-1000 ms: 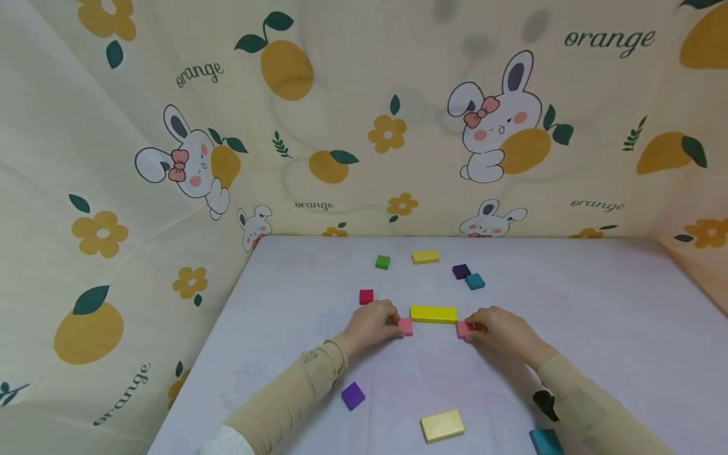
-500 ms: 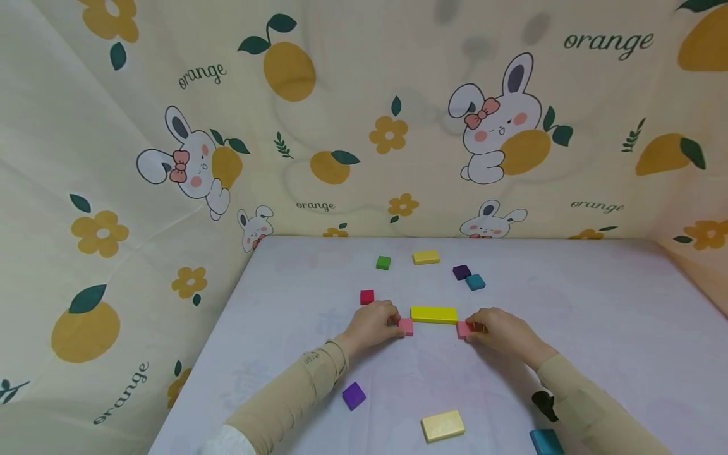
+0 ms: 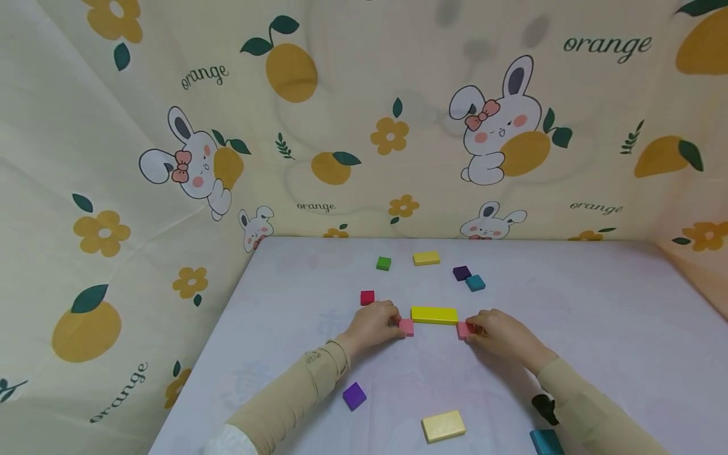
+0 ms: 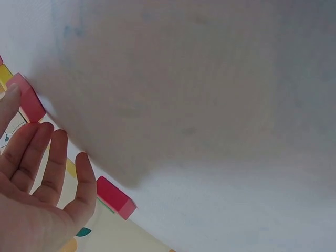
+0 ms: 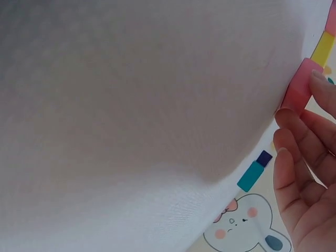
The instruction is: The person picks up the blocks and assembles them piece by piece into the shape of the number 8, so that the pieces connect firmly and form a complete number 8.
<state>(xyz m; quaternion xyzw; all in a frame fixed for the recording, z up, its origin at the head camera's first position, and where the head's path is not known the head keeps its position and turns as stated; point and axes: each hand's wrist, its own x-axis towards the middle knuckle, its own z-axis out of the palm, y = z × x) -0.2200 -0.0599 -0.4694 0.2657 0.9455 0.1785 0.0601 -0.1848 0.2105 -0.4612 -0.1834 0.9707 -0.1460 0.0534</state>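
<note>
My left hand (image 3: 372, 325) pinches a pink block (image 3: 406, 327) between thumb and fingers, near the left end of a long yellow block (image 3: 434, 315). At that block's right end, my right hand (image 3: 506, 335) pinches a second pink block (image 3: 463, 330). Both pink blocks sit at table level, slightly nearer to me than the yellow one. In the left wrist view the thumb lies against the pink block (image 4: 27, 98), and a red block (image 4: 115, 197) is beyond the little finger. The right wrist view has thumb and fingertips on the other pink block (image 5: 302, 86).
Behind the hands lie a green block (image 3: 383, 263), a pale yellow block (image 3: 426, 258), a dark purple block (image 3: 462, 273) and a teal block (image 3: 475, 282). Nearer are a purple block (image 3: 354, 396), a cream block (image 3: 443, 426) and a larger teal block (image 3: 546, 442) by the right sleeve.
</note>
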